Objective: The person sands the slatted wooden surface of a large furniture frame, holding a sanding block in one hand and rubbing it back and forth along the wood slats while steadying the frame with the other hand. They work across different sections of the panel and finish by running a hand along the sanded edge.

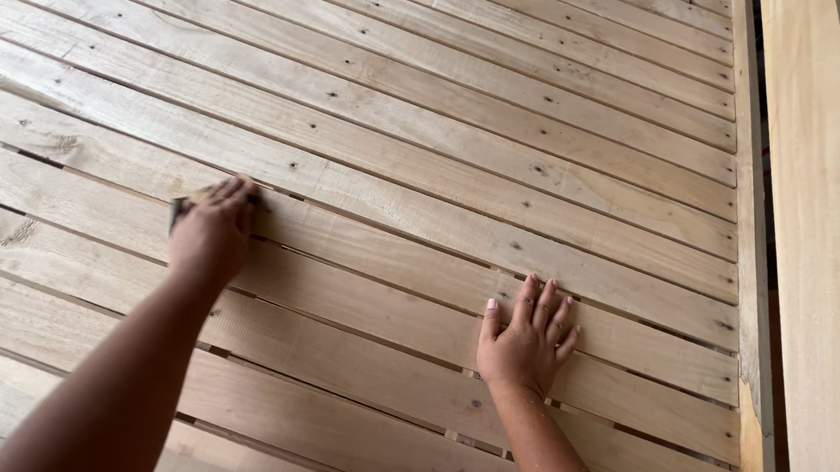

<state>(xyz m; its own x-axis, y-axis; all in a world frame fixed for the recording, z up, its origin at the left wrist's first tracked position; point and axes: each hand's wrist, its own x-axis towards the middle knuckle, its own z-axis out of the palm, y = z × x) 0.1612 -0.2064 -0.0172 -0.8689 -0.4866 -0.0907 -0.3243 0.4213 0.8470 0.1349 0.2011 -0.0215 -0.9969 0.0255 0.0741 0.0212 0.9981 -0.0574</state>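
We're working over a slatted panel (423,169) of pale, rough planks w/ dark knots & narrow gaps btwn boards. Our left hand (211,230) is curling its fingers over a small dark sanding block (180,209), pressing it flat on a slat, block mostly hidden under the fingers; our right hand (527,335) is lying open, fingers spread, palm on a nearer slat, well apart. A thick smooth timber beam (817,238) is running along the panel's right edge.

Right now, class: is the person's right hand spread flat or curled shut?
Spread flat: the right hand lies palm-down on the wooden slats, fingers splayed, holding nothing.
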